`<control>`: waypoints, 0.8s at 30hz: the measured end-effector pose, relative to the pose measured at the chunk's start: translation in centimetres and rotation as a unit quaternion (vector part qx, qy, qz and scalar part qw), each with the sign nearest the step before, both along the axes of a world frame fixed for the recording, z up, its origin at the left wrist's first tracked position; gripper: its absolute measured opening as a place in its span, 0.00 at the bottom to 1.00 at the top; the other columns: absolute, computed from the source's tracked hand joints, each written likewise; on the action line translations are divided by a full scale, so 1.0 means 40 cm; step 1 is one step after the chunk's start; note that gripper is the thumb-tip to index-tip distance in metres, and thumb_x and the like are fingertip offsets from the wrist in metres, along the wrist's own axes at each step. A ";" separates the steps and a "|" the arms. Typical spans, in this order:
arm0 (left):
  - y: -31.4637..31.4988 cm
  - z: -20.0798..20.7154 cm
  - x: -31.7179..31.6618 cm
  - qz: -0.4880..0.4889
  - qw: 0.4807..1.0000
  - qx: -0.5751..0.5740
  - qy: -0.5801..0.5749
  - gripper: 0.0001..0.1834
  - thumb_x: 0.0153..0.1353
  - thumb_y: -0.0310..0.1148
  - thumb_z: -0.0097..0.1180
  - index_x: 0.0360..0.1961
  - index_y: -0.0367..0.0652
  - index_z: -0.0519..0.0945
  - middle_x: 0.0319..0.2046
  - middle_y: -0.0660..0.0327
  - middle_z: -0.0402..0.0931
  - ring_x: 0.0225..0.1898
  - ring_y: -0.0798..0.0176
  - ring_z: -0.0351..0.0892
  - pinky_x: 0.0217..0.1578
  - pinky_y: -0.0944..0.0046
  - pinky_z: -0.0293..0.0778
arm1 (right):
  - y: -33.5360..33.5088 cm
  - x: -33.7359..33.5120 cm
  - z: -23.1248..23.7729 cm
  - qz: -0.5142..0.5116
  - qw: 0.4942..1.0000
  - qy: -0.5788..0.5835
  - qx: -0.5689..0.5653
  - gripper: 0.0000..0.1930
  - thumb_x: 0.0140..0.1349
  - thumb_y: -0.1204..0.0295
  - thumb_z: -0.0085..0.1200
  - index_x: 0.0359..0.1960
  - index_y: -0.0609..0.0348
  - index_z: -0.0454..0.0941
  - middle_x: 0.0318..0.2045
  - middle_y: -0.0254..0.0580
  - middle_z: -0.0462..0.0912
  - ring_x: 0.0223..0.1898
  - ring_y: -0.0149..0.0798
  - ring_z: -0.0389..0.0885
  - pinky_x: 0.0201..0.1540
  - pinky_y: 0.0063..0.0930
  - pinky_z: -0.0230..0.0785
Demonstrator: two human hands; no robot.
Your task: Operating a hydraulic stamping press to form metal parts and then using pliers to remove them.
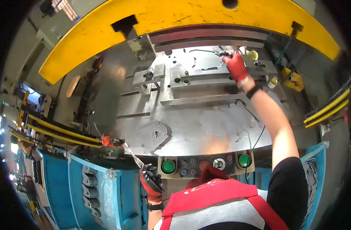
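My left hand (pixel 150 180), in a red and black glove, is closed around a slim metal tool (pixel 132 154) low at the left. The tool slants up left toward a red and black object (pixel 112 141) at the table's edge; I cannot tell whether they are joined. My right hand (pixel 235 66), in a similar glove, reaches far over the steel die (pixel 210 61) under the press. Its fingertips are bent down at the die's surface, and what they hold, if anything, is hidden. Flat grey metal parts (pixel 150 136) lie at the left front of the steel table (pixel 191 126).
A yellow press beam (pixel 183 17) arches overhead. The control panel (pixel 201 165) at the front has two large green buttons. Blue bins (pixel 93 191) with stacked metal parts stand at the left, another blue bin (pixel 317 153) at right. A thin cable (pixel 258 138) crosses the table.
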State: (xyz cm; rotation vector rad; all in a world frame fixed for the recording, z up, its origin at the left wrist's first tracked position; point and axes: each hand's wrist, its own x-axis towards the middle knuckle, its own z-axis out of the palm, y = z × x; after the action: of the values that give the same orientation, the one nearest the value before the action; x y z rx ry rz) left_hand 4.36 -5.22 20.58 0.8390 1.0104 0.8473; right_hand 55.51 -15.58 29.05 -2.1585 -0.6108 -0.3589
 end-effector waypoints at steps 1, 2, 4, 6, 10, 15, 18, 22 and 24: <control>0.016 -0.035 -0.031 0.011 0.998 0.042 0.035 0.18 0.62 0.47 0.43 0.32 0.43 0.73 0.19 0.65 0.69 0.16 0.73 0.64 0.17 0.74 0.63 | -0.025 -0.118 0.020 0.046 0.995 0.030 0.087 0.16 0.49 0.64 0.57 0.34 0.65 0.77 0.32 0.53 0.79 0.37 0.48 0.77 0.43 0.35 0.68; 0.034 -0.077 -0.069 0.018 0.999 0.032 0.026 0.17 0.62 0.47 0.43 0.32 0.43 0.73 0.20 0.65 0.70 0.17 0.73 0.65 0.17 0.74 0.63 | -0.076 -0.239 0.030 0.083 0.980 0.056 0.173 0.15 0.51 0.65 0.56 0.36 0.65 0.77 0.33 0.51 0.78 0.38 0.48 0.77 0.43 0.36 0.67; 0.058 -0.142 -0.111 0.014 1.000 0.013 0.000 0.17 0.62 0.46 0.43 0.33 0.44 0.73 0.22 0.66 0.71 0.18 0.73 0.66 0.18 0.74 0.64 | -0.244 -0.302 -0.060 0.088 0.986 0.041 0.136 0.13 0.52 0.70 0.57 0.38 0.64 0.77 0.38 0.48 0.77 0.42 0.41 0.74 0.46 0.31 0.65; 0.050 -0.171 -0.114 0.060 0.990 -0.005 0.128 0.16 0.60 0.47 0.47 0.33 0.44 0.74 0.22 0.65 0.71 0.20 0.73 0.68 0.20 0.71 0.65 | -0.405 -0.422 -0.138 -0.024 0.987 0.054 0.150 0.14 0.53 0.74 0.55 0.44 0.61 0.76 0.46 0.48 0.72 0.49 0.41 0.70 0.52 0.31 0.61; 0.149 -0.573 -0.310 0.007 0.983 0.025 0.183 0.15 0.58 0.45 0.52 0.34 0.43 0.74 0.21 0.62 0.72 0.19 0.67 0.69 0.19 0.64 0.67 | -0.734 -0.563 -0.457 -0.226 0.950 0.179 0.123 0.16 0.57 0.70 0.52 0.47 0.63 0.73 0.45 0.49 0.73 0.48 0.44 0.70 0.51 0.35 0.63; 0.071 -0.554 -0.159 -0.110 0.975 -0.079 0.176 0.29 0.46 0.45 0.65 0.41 0.39 0.67 0.19 0.57 0.71 0.16 0.63 0.68 0.13 0.60 0.64 | -0.776 -0.731 -0.696 -0.128 0.845 0.474 0.212 0.22 0.52 0.72 0.58 0.49 0.64 0.68 0.47 0.45 0.74 0.48 0.38 0.71 0.53 0.29 0.63; 0.056 -0.539 -0.114 -0.084 0.951 -0.020 0.298 0.38 0.41 0.45 0.69 0.46 0.39 0.62 0.27 0.53 0.72 0.22 0.58 0.71 0.17 0.59 0.68 | -0.739 -0.740 -0.779 -0.122 0.873 0.426 0.203 0.29 0.44 0.72 0.64 0.49 0.64 0.67 0.46 0.45 0.75 0.46 0.40 0.73 0.49 0.31 0.66; 0.046 -0.508 -0.100 -0.065 0.932 -0.023 0.356 0.41 0.38 0.44 0.71 0.48 0.39 0.60 0.35 0.50 0.71 0.28 0.55 0.71 0.21 0.57 0.70 | -0.714 -0.734 -0.738 -0.143 0.866 0.431 0.211 0.33 0.37 0.67 0.69 0.47 0.64 0.68 0.42 0.47 0.77 0.42 0.42 0.75 0.44 0.33 0.68; 0.044 -0.494 -0.093 -0.077 0.927 -0.024 0.366 0.41 0.38 0.44 0.71 0.49 0.41 0.60 0.34 0.50 0.72 0.27 0.55 0.72 0.20 0.56 0.70 | -0.709 -0.739 -0.719 -0.152 0.864 0.427 0.219 0.34 0.35 0.67 0.70 0.46 0.65 0.68 0.42 0.48 0.77 0.42 0.43 0.76 0.44 0.33 0.68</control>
State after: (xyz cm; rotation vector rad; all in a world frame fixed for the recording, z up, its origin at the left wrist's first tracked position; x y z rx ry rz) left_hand 0.64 -3.46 0.81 1.2124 1.5817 0.3581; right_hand 25.97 -43.94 0.30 -1.7152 0.3003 0.2884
